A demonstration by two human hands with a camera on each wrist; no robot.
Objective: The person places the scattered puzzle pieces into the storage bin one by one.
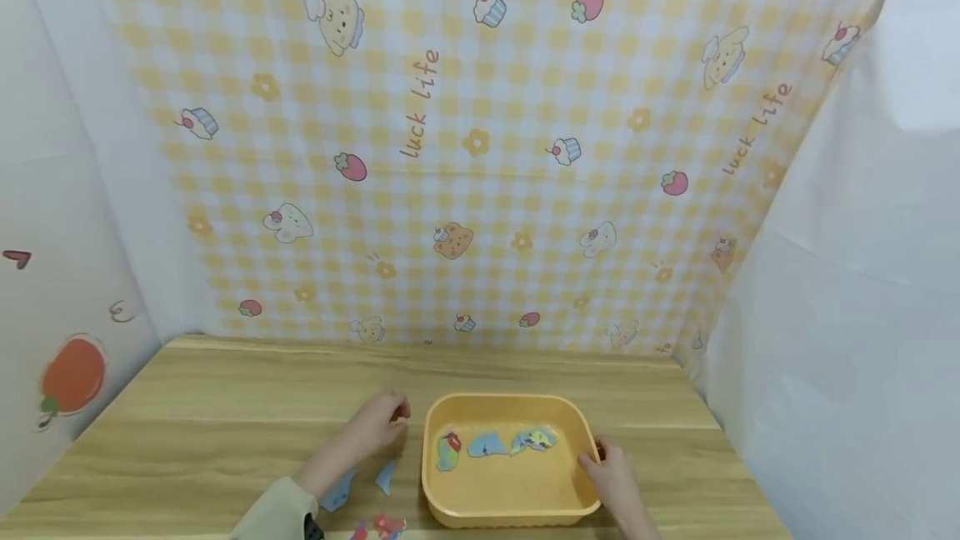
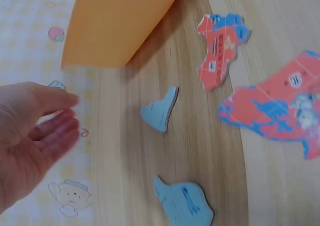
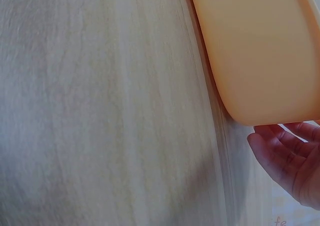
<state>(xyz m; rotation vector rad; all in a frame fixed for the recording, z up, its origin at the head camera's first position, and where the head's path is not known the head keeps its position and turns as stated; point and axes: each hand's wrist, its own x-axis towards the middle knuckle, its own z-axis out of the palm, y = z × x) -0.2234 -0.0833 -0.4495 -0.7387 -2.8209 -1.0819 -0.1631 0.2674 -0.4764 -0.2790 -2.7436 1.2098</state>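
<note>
A yellow plastic basin stands on the table with several map puzzle pieces inside: a green-and-red piece, a blue piece and a blue-yellow piece. My right hand grips its right side, thumb over the rim and fingers outside. To the left of the basin, my left hand hovers with loosely curled fingers and nothing visible in them. Nearer me lie a small blue puzzle piece, a larger blue piece, a red-and-blue piece and a big red piece.
The wood-grain table backs onto a yellow checked cloth with cartoon prints. White sheets hang at the left and right. A dark band sits on the left wrist by the sleeve.
</note>
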